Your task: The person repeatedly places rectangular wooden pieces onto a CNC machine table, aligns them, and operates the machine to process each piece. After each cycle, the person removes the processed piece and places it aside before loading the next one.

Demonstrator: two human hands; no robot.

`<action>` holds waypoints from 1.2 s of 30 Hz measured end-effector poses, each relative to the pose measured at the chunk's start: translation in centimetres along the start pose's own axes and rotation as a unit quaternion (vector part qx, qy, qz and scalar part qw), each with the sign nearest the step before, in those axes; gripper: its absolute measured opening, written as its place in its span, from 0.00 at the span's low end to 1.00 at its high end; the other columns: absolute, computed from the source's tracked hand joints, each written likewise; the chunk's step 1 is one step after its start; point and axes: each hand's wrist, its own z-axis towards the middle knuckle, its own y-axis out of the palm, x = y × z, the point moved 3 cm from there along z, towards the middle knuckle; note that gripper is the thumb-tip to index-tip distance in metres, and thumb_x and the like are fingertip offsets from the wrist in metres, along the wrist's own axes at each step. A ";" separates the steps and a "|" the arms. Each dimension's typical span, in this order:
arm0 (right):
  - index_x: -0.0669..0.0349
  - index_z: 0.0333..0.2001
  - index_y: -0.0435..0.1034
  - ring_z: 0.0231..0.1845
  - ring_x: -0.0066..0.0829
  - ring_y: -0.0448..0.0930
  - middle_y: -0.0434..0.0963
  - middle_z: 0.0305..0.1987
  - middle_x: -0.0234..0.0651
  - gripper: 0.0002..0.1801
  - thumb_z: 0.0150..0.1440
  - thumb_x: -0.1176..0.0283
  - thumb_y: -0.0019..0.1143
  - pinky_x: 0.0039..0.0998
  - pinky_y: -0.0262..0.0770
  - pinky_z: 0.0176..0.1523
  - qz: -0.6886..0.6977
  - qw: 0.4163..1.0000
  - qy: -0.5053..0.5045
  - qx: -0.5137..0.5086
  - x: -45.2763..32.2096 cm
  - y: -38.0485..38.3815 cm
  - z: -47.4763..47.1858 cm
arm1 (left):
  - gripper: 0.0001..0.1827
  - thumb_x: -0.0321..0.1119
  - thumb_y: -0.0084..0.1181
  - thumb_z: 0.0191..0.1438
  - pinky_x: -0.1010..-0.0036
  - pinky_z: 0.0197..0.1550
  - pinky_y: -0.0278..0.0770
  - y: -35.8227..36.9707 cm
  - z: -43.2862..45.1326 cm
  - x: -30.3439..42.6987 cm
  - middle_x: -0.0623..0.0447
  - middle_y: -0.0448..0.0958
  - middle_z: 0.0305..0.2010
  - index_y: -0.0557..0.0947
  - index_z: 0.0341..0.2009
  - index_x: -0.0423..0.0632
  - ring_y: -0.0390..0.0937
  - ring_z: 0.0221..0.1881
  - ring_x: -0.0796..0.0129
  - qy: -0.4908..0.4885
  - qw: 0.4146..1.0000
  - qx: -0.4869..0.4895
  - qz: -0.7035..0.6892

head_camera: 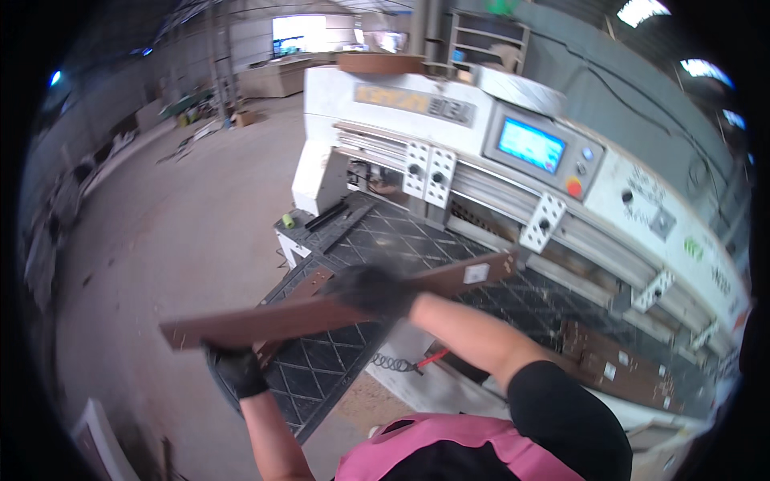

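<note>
A long brown wood-look board (252, 321) is held at a slant above the black ribbed table (319, 373). My left hand (237, 368), in a black glove, grips its lower edge near the left end. My right hand (376, 290), gloved too and blurred by motion, is closed over the board's middle. A white label (476, 273) and small holes show near the board's right end. Below it, another brown panel (314, 282) with drilled holes lies on the table, partly hidden by the held board and my hands.
A white woodworking machine (325, 96) with a lit control screen (530, 144) and perforated clamp plates (544, 222) stands behind the table. Several labelled brown panels (625, 367) lie at right. A red air gun (432, 359) with a coiled hose hangs below the table edge.
</note>
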 end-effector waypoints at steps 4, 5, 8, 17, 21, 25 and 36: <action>0.50 0.41 0.76 0.40 0.37 0.83 0.82 0.36 0.36 0.11 0.54 0.67 0.55 0.39 0.77 0.42 0.013 0.993 0.049 -0.108 -7.3 9.3 7.9 | 0.22 0.45 0.50 0.67 0.59 0.61 0.71 -4.3 -6.7 -1.0 0.49 0.73 0.57 0.72 0.59 0.45 0.71 0.58 0.61 -0.130 0.975 0.057 -0.170; 0.51 0.38 0.77 0.36 0.38 0.83 0.82 0.33 0.39 0.09 0.54 0.66 0.54 0.41 0.76 0.40 0.044 0.991 0.057 -0.117 -9.5 11.1 9.9 | 0.20 0.44 0.50 0.67 0.63 0.62 0.69 -4.4 -9.0 -1.5 0.52 0.75 0.57 0.74 0.58 0.47 0.72 0.57 0.63 -0.141 0.970 -0.006 -0.198; 0.54 0.29 0.78 0.38 0.39 0.82 0.81 0.33 0.38 0.06 0.49 0.67 0.56 0.43 0.75 0.46 -0.011 0.998 0.012 -0.059 -14.4 12.9 11.9 | 0.21 0.47 0.47 0.68 0.66 0.60 0.71 -8.0 -10.8 -1.5 0.52 0.79 0.55 0.77 0.57 0.47 0.75 0.56 0.62 -0.115 0.965 0.048 -0.231; 0.59 0.53 0.74 0.64 0.41 0.71 0.76 0.57 0.42 0.21 0.57 0.66 0.48 0.56 0.54 0.72 -0.059 0.996 -0.065 0.034 -17.4 5.5 5.4 | 0.21 0.48 0.45 0.66 0.64 0.59 0.74 -24.5 -10.7 4.2 0.52 0.81 0.54 0.80 0.52 0.47 0.78 0.55 0.60 -0.053 0.918 0.375 -0.115; 0.55 0.56 0.74 0.67 0.45 0.67 0.71 0.66 0.42 0.22 0.61 0.62 0.45 0.57 0.46 0.75 -0.108 0.994 -0.029 0.013 -17.8 4.1 6.0 | 0.21 0.48 0.43 0.66 0.66 0.53 0.79 -25.3 -9.9 3.8 0.54 0.82 0.52 0.81 0.50 0.50 0.80 0.52 0.60 -0.102 0.900 0.403 -0.129; 0.55 0.56 0.74 0.67 0.45 0.67 0.71 0.65 0.42 0.21 0.61 0.63 0.45 0.58 0.47 0.74 -0.156 0.987 0.036 0.001 -16.2 3.3 4.7 | 0.23 0.51 0.42 0.67 0.66 0.53 0.79 -23.0 -7.0 3.5 0.52 0.82 0.53 0.81 0.51 0.50 0.80 0.52 0.60 -0.135 0.945 0.280 -0.101; 0.58 0.66 0.61 0.52 0.47 0.75 0.72 0.55 0.50 0.31 0.56 0.70 0.47 0.55 0.69 0.56 -0.169 0.939 0.300 -0.017 -9.4 -1.4 -11.0 | 0.29 0.53 0.45 0.67 0.60 0.64 0.66 9.3 -6.9 -6.6 0.50 0.72 0.64 0.70 0.64 0.46 0.68 0.65 0.59 -0.383 0.913 -0.138 -0.001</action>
